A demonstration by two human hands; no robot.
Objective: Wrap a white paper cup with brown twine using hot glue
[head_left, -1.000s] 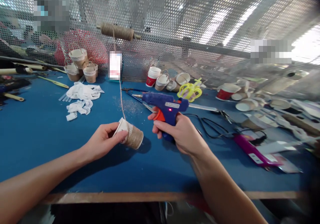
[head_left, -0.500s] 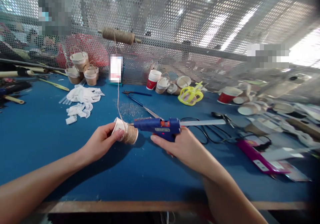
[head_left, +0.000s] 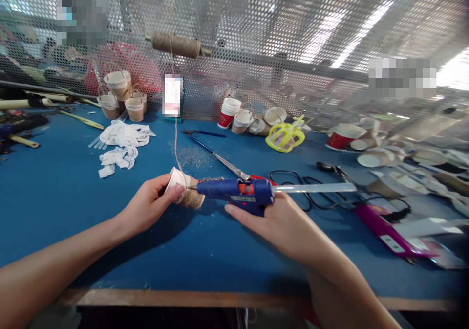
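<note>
My left hand [head_left: 158,199] is closed around the white rim end of a paper cup [head_left: 177,178], which lies tilted on its side. Brown twine is wound round the cup's lower part. A strand of twine [head_left: 176,141] runs from the cup up to a twine spool [head_left: 176,44] on a rod at the mesh. My right hand [head_left: 273,216] grips a blue glue gun [head_left: 234,194] with a clear glue stick [head_left: 315,188] out of its back. The gun's nozzle is at the cup's side, beside the twine; whether it touches is hard to tell.
Scissors [head_left: 232,166] and blue-handled pliers [head_left: 205,133] lie behind the gun. Twine-wrapped cups [head_left: 117,85] are stacked at back left, near white paper scraps [head_left: 126,136]. A yellow crown-like piece [head_left: 285,137], a black cord [head_left: 293,177] and a purple power strip [head_left: 392,233] are at right.
The glue gun's nozzle has shifted slightly along the cup, which is still in my left hand. The whole view has moved a little, and more of the scissors' red handle shows.
</note>
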